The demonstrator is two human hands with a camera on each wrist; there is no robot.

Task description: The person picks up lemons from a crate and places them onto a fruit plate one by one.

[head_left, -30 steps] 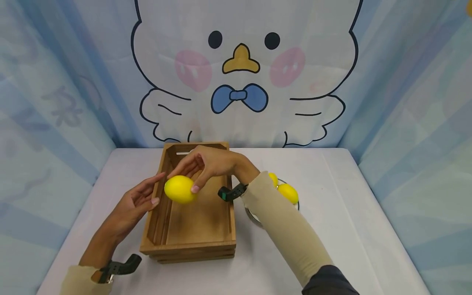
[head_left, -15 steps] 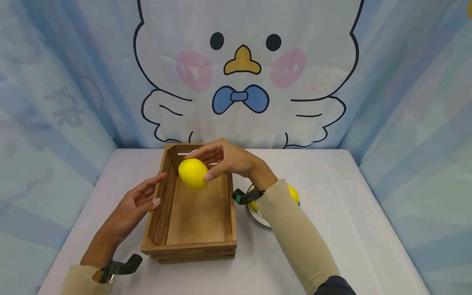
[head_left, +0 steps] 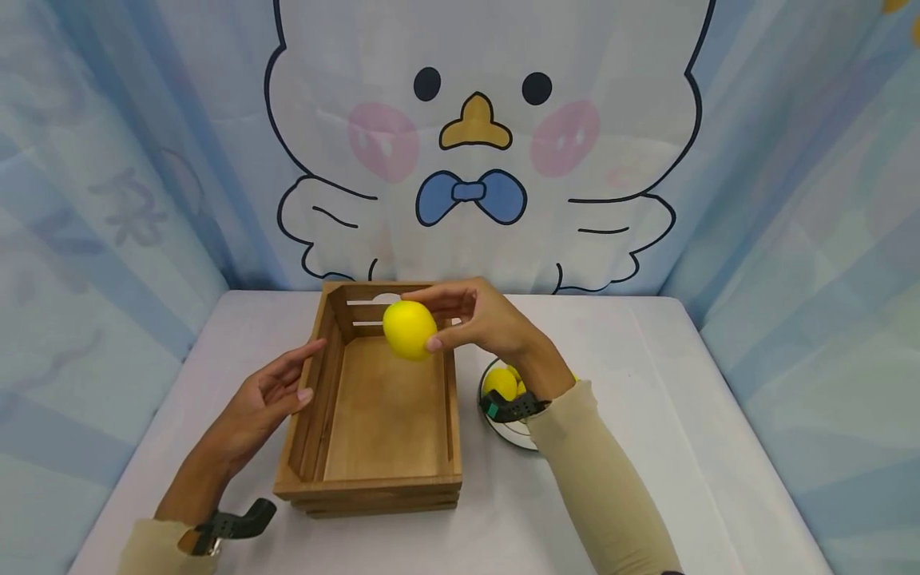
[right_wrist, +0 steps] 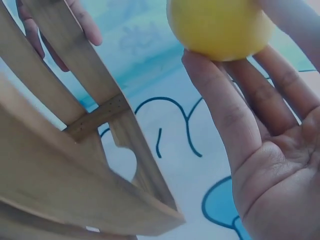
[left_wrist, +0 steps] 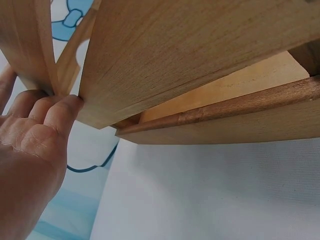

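In the head view my right hand [head_left: 496, 323] pinches a yellow lemon [head_left: 408, 330] between thumb and fingers, above the far right part of a slatted wooden crate [head_left: 366, 482]. The right wrist view shows the lemon [right_wrist: 220, 27] at the fingertips, cut off by the frame's top. My left hand [head_left: 262, 399] touches the crate's left side with fairly straight fingers, the thumb near the rim. Seen from the left wrist, the fingers of this hand [left_wrist: 37, 135] meet the slats [left_wrist: 165, 55]. The crate's visible floor is bare wood.
Right of the crate, partly under my right wrist, a dark-rimmed white plate [head_left: 513, 435] bears several lemons [head_left: 500, 384]. A white cloth [head_left: 647, 447] covers the table. Behind it hangs a curtain [head_left: 474, 239] with a cartoon bird.
My right hand has carried the lemon rightward and toward the crate's far end, turning it on the way. The left hand stays at the crate's left side. More of the plate shows.
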